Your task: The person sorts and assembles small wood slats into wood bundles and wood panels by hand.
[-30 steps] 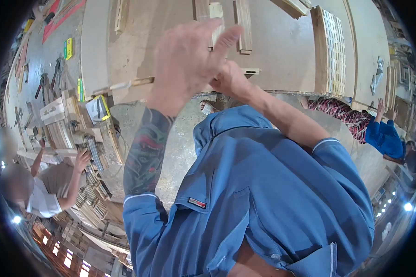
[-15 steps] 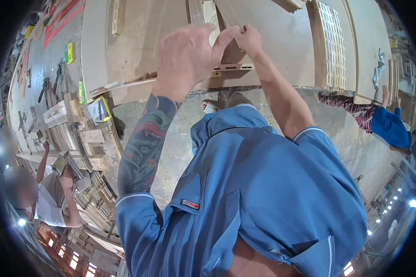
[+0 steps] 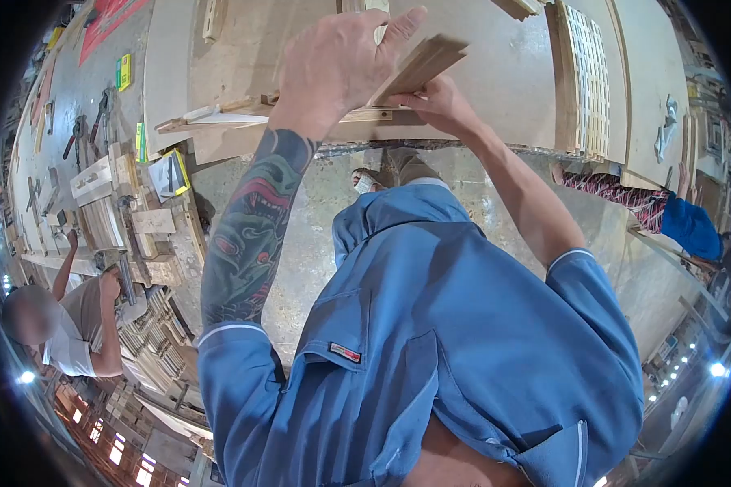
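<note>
My right hand is closed on a flat wooden strip, with the thumb along its near edge. The strip tilts up to the right above the bench, and its lower end lies beside my left palm. My left hand is over the worktable, to the left of the strip. Its thumb is stretched out and apart from the wood; the other fingers are partly hidden behind the hand. Below both hands a slotted wooden rail lies along the bench edge, partly covered.
A stack of slotted wooden strips lies to the right on the table. Thin strips lie at the left edge. Pliers and a yellow-green box are farther left. A co-worker is at left, another person at right.
My right hand has moved down and nearer, and the wooden strip now shows tilted in it. My left hand has shifted slightly up, and the two hands are farther apart.
</note>
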The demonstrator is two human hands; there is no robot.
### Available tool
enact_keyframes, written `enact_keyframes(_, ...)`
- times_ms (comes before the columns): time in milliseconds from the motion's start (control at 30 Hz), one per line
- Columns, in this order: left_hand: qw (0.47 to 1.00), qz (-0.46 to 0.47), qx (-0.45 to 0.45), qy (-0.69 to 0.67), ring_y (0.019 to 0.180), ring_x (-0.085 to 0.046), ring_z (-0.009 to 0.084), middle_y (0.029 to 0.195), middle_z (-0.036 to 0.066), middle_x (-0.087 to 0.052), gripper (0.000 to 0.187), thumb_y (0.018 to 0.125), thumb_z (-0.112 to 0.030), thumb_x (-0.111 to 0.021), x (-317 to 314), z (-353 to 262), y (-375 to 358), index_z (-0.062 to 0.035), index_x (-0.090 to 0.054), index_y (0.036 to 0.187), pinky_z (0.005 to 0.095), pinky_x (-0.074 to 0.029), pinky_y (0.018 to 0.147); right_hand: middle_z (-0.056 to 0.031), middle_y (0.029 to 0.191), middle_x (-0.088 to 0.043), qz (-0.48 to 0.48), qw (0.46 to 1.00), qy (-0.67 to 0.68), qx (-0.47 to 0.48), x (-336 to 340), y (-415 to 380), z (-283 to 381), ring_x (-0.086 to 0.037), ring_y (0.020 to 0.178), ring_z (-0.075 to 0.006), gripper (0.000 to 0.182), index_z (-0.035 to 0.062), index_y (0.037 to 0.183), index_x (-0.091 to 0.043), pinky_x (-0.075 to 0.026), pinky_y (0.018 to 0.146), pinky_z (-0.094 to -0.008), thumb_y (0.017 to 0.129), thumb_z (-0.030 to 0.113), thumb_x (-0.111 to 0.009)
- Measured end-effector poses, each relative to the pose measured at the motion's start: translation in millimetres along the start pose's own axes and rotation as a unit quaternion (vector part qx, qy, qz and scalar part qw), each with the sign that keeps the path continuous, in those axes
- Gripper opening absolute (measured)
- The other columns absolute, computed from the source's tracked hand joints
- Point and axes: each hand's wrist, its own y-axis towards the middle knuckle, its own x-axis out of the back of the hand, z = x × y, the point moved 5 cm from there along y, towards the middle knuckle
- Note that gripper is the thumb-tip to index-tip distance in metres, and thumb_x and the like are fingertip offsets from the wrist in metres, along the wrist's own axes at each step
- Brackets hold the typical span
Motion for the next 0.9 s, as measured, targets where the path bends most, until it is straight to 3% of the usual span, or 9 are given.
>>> enact_keyframes(133, 1.000, -0.010, -0.002, -0.023, 0.085, -0.066, 0.0412, 0.086, 0.019, -0.069, 0.071, 0.098, -0.068, -0.034, -7, 10, 0, -0.0096, -0.072, 0.111, 0.0453, -0.051, 0.075, -0.0151, 0.098, -0.074, -0.035, 0.994, -0.016, 0.103, -13, -3, 1, -0.071, 0.088, -0.0247, 0.028, 0.0061, 0.113, -0.071, -0.054, 0.075, -0.0370, 0.088, 0.019, -0.072)
enact_keyframes(233, 1.000, 0.003, -0.017, -0.016, 0.084, -0.066, 0.0405, 0.086, 0.018, -0.070, 0.071, 0.097, -0.068, -0.034, -9, -5, 11, -0.0103, -0.071, 0.116, 0.0453, -0.052, 0.076, -0.0177, 0.094, -0.071, 0.038, 0.977, -0.179, -0.112, -13, -3, -5, -0.070, 0.088, -0.0331, 0.025, 0.0062, 0.108, -0.070, -0.053, 0.071, -0.0420, 0.086, 0.018, -0.072)
enact_keyframes(333, 0.996, -0.013, -0.079, -0.033, 0.085, -0.067, 0.0395, 0.086, 0.019, -0.070, 0.070, 0.098, -0.068, -0.035, -22, -37, 20, -0.0112, -0.072, 0.115, 0.0459, -0.052, 0.076, -0.0197, 0.089, -0.069, -0.036, 0.950, -0.278, 0.136, -33, 2, -31, -0.065, 0.085, -0.0409, 0.019, 0.0046, 0.098, -0.067, -0.052, 0.067, -0.0471, 0.083, 0.016, -0.071)
enact_keyframes(533, 0.995, 0.020, -0.057, 0.073, 0.078, -0.067, 0.0401, 0.079, 0.018, -0.070, 0.065, 0.099, -0.064, -0.037, -41, -38, 18, -0.0103, -0.074, 0.103, 0.0481, -0.052, 0.075, -0.0141, 0.107, -0.063, 0.024, 0.972, 0.001, 0.232, 12, 23, 3, -0.060, 0.098, -0.0344, 0.022, 0.0060, 0.104, -0.060, -0.048, 0.081, -0.0454, 0.084, 0.014, -0.065)
enact_keyframes(600, 0.994, -0.010, -0.065, 0.089, 0.076, -0.067, 0.0397, 0.078, 0.018, -0.070, 0.065, 0.099, -0.064, -0.037, -40, -38, 21, -0.0101, -0.074, 0.099, 0.0479, -0.052, 0.075, -0.0125, 0.107, -0.062, -0.035, 0.967, 0.145, 0.205, 14, 75, -108, -0.059, 0.099, -0.0315, 0.017, 0.0062, 0.099, -0.059, -0.047, 0.084, -0.0444, 0.088, 0.019, -0.061)
enact_keyframes(667, 0.990, -0.036, -0.089, 0.103, 0.075, -0.067, 0.0394, 0.076, 0.017, -0.069, 0.066, 0.099, -0.064, -0.036, -40, -44, 20, -0.0099, -0.074, 0.094, 0.0478, -0.052, 0.074, -0.0109, 0.108, -0.061, -0.109, 0.938, 0.282, 0.171, -25, 133, -140, -0.058, 0.100, -0.0286, 0.018, 0.0063, 0.095, -0.058, -0.046, 0.087, -0.0435, 0.093, 0.025, -0.057)
enact_keyframes(733, 0.987, -0.021, -0.067, 0.145, 0.076, -0.068, 0.0374, 0.075, 0.017, -0.069, 0.066, 0.098, -0.065, -0.037, -38, -42, 17, -0.0103, -0.074, 0.091, 0.0472, -0.052, 0.073, -0.0072, 0.096, -0.060, -0.178, 0.786, 0.574, 0.143, -42, 121, -101, -0.059, 0.090, -0.0241, 0.031, 0.0071, 0.089, -0.055, -0.048, 0.079, -0.0403, 0.100, 0.035, -0.047)
enact_keyframes(867, 0.982, -0.027, -0.083, 0.168, 0.076, -0.068, 0.0371, 0.075, 0.018, -0.069, 0.068, 0.097, -0.067, -0.036, -40, -40, 14, -0.0096, -0.073, 0.091, 0.0474, -0.052, 0.072, -0.0126, 0.104, -0.064, 0.010, 0.737, 0.592, 0.326, -24, 61, 21, -0.061, 0.101, -0.0235, 0.056, 0.0040, 0.100, -0.061, -0.050, 0.091, -0.0391, 0.099, 0.057, -0.042)
enact_keyframes(900, 0.984, -0.008, -0.069, 0.167, 0.077, -0.069, 0.0368, 0.076, 0.017, -0.069, 0.068, 0.097, -0.067, -0.036, -40, -39, 14, -0.0096, -0.074, 0.092, 0.0480, -0.052, 0.072, -0.0117, 0.103, -0.065, -0.041, 0.808, 0.518, 0.279, -16, 59, 3, -0.062, 0.099, -0.0217, 0.049, 0.0033, 0.101, -0.062, -0.051, 0.088, -0.0372, 0.098, 0.050, -0.048)
